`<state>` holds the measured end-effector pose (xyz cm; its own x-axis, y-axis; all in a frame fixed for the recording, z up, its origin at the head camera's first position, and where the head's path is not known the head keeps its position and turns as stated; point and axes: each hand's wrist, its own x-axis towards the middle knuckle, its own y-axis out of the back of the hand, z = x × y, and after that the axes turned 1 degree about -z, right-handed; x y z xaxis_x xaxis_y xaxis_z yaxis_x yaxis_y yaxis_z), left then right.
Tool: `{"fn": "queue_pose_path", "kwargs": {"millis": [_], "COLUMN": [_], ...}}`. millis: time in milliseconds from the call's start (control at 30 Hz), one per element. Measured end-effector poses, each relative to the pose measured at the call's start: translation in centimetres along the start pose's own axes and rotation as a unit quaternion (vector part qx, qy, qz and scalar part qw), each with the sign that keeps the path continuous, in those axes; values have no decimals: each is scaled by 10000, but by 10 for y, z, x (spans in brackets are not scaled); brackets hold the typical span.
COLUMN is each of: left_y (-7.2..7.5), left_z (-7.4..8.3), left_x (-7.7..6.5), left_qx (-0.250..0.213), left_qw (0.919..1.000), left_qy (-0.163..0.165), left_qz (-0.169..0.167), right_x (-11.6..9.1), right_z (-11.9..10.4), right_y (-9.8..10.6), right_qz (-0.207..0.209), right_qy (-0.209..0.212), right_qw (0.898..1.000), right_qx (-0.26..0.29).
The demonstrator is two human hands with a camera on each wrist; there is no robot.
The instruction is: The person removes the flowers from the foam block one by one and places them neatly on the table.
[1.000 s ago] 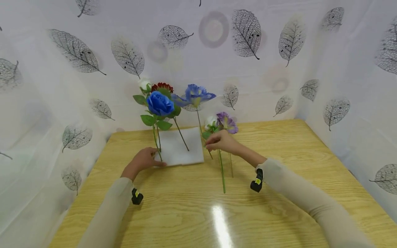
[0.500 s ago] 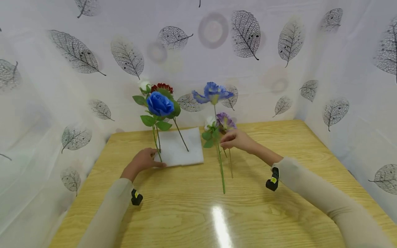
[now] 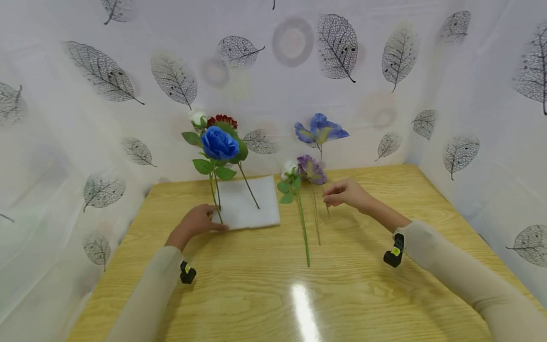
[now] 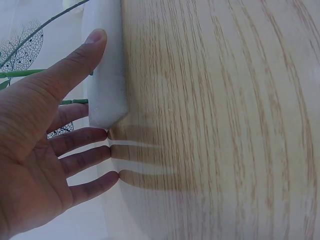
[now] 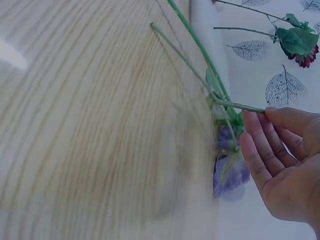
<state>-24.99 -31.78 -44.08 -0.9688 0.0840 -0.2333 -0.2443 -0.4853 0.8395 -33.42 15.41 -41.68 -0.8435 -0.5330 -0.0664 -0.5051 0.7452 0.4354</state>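
In the head view my right hand (image 3: pixel 348 194) pinches the thin stem of a blue artificial iris (image 3: pixel 321 130) between thumb and fingertips; the flower stands up above the hand. In the right wrist view the lower end of that stem (image 5: pixel 237 105) sticks out past my fingertips. My left hand (image 3: pixel 197 221) holds the near left corner of a white foam block (image 3: pixel 252 218), thumb along its front edge and fingers at its left side. A blue rose (image 3: pixel 220 142), a red flower (image 3: pixel 222 120) and a white rose (image 3: pixel 198 118) stand upright in the block.
Right of the block, a white rose (image 3: pixel 288 169) with a green stem and a purple flower (image 3: pixel 312 170) lie on the wooden table (image 3: pixel 239 294). Leaf-printed white cloth (image 3: pixel 265 95) hangs behind and at both sides.
My right hand has carried the blue iris rightward, from beside the block past the two lying flowers. My left hand and the block have stayed in place.
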Motion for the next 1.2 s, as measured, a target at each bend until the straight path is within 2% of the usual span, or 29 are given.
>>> {"fn": "queue_pose_path", "kwargs": {"millis": [333,733,1200], "left_y": [-1,-1,-1], "left_z": [-2,-2,-3], "left_x": [1,0,1], "left_qx": [72,15,27], "left_qw": [10000,10000,10000], "left_qy": [7,22,-28], "left_qz": [10,24,48], "right_x": [-15,-23,-28], "right_z": [18,32,39], "right_y": [12,14,10], "right_qz": [21,31,-85], "right_qy": [-230,-695,-789], "right_qw": [9996,9973,9965], "right_qx": [165,231,248]}}
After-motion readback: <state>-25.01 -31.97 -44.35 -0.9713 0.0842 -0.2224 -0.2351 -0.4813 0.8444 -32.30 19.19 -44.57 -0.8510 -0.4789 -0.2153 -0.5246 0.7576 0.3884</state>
